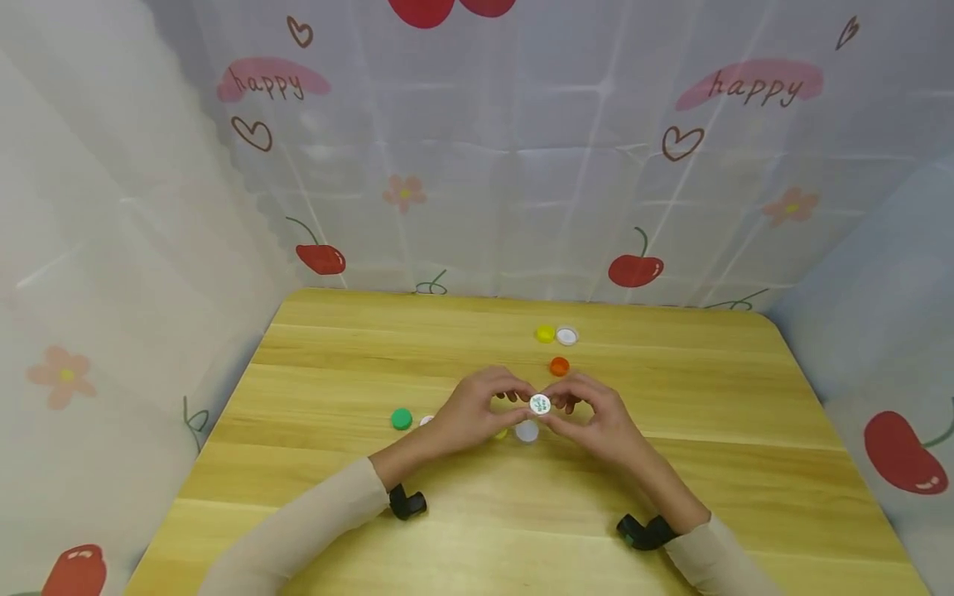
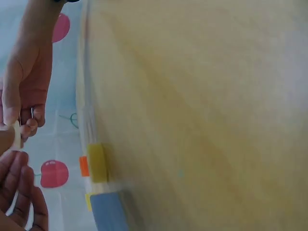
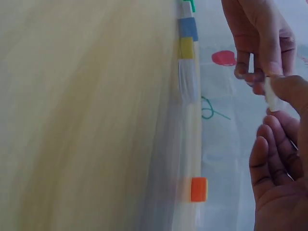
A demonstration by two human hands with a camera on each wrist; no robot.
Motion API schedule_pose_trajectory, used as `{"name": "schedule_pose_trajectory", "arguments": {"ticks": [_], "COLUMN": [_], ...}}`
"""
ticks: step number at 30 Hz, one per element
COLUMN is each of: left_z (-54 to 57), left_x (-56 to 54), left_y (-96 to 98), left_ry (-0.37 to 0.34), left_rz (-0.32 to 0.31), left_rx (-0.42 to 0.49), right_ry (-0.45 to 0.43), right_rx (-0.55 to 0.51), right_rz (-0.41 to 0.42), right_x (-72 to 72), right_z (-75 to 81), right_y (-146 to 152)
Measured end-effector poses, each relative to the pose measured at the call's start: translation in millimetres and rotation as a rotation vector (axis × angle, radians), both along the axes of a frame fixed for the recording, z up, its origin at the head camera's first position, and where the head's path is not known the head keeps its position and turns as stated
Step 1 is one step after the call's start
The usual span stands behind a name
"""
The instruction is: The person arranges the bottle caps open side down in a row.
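A small round white cap with green print on its top is held up above the table between both hands. My left hand pinches its left edge between thumb and fingertips, and my right hand pinches the right edge the same way. In the right wrist view the cap appears edge-on between the thumbs and fingers. Just below the hands lie a translucent whitish cap and a yellow cap, the latter partly covered by the left hand.
Left of the left hand are a green cap and a partly hidden white one. Beyond the hands lie an orange cap, a yellow cap and a clear-rimmed white cap. A blue cap shows in the left wrist view.
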State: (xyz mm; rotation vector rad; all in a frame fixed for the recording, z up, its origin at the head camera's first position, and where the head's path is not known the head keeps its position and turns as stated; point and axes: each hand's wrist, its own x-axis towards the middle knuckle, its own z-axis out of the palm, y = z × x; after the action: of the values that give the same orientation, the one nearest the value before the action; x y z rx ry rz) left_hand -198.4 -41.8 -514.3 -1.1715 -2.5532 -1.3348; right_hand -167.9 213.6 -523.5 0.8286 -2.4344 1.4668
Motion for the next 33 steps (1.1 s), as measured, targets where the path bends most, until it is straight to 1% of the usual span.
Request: {"name": "schedule_pose_trajectory", "arguments": {"ticks": [3, 7, 12, 16, 21, 25, 28, 33], "left_z": [-4.5, -8.1, -11.5, -17.4, -21.8, -20.6, -18.9, -16.9], "left_x": [3.6, 7.1, 7.5, 7.2, 6.9, 7.3, 8.5, 9.9], "left_y": [7.1, 19.6, 32.3, 37.3, 42.4, 46.8, 48.4, 47.8], "left_ry": [0.002, 0.013, 0.082, 0.126, 0.147, 0.149, 0.141, 0.144], "left_rz": [0.027, 0.052, 0.042, 0.036, 0.052, 0.062, 0.053, 0.049], "left_rx": [-0.107, -0.229, -0.356, -0.445, -0.518, -0.568, -0.592, -0.603], "right_ry": [-0.045, -0.121, -0.169, -0.196, -0.186, -0.172, -0.183, -0.209], "right_rx": [0.082, 0.149, 0.196, 0.251, 0.322, 0.354, 0.366, 0.359], "right_rz": [0.007, 0.019, 0.027, 0.057, 0.048, 0.05, 0.06, 0.063], "right_x": [2.4, 6.6, 10.0, 10.8, 10.3, 10.3, 10.6, 10.6], "right_z": [-1.0, -3.8, -8.0, -12.7, -14.7, -13.0, -11.8, -11.1], "right_y": [7.0, 16.0, 23.2, 24.0, 22.7, 22.2, 21.8, 20.8]}}
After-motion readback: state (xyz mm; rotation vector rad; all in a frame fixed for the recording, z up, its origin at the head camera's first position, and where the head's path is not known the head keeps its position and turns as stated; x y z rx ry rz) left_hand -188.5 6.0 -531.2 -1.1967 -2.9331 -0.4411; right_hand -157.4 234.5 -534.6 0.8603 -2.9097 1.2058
